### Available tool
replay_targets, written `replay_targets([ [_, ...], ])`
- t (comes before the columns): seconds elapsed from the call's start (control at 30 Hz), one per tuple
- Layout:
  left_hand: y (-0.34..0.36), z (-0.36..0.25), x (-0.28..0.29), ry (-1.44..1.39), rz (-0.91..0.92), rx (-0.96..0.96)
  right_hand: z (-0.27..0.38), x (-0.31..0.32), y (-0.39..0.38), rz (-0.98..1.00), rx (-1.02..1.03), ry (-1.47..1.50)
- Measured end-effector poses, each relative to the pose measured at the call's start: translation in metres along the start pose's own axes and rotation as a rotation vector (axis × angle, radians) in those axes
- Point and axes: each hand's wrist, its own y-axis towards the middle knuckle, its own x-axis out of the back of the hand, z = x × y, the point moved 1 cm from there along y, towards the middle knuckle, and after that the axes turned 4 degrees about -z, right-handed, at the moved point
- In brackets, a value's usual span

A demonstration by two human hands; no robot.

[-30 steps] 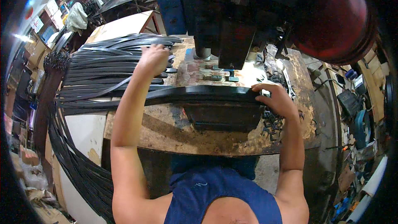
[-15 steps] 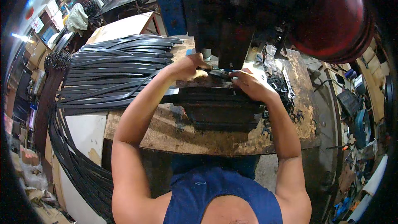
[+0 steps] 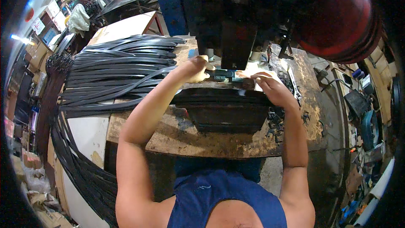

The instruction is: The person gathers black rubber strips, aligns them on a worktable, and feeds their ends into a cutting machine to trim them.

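My left hand [image 3: 197,71] is at the front of the press head, its thumb and fingers pinched on a black strap [image 3: 158,72] that runs in from the left behind my forearm. The gripped end is mostly hidden. Right of those fingertips, small dark metal tooling [image 3: 223,77] sits beneath the dark press ram [image 3: 239,46]. My right hand [image 3: 276,89] is on the tooling's right side, with the fingers drawn together, fingertips near the lit patch. What they hold, if anything, I cannot make out.
Many black straps [image 3: 114,69] cover the table's left and hang over its near-left edge. Small black clips [image 3: 276,124] lie scattered at the right. A dark press base block [image 3: 228,116] stands nearest me. The large red flywheel [image 3: 337,21] is at the upper right.
My right hand has moved right and slightly nearer to me, away from my left hand, leaving the tooling between them more visible. My left hand has stayed nearly in place.
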Motion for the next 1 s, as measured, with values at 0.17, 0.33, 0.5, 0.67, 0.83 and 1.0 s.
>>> replay_targets([
  [0.17, 0.005, -0.002, 0.003, -0.03, -0.011, -0.03, 0.002, 0.003, 0.005, -0.012, -0.147, 0.12],
  [0.33, 0.013, -0.008, 0.005, -0.026, 0.164, 0.073, -0.029, 0.02, 0.003, -0.325, 0.24, 0.449],
  [0.5, 0.014, -0.01, 0.004, -0.01, 0.125, 0.039, -0.04, 0.029, 0.004, -0.391, 0.044, 0.731],
  [0.67, 0.013, -0.009, 0.005, -0.079, 0.118, 0.07, -0.035, 0.03, 0.016, -0.408, 0.113, 0.807],
  [0.83, 0.015, -0.007, 0.003, -0.085, 0.102, 0.031, -0.038, 0.028, 0.021, -0.458, 0.073, 0.812],
  [1.0, 0.016, -0.001, -0.006, -0.129, 0.098, 0.061, -0.047, 0.028, 0.028, -0.556, -0.016, 0.598],
])
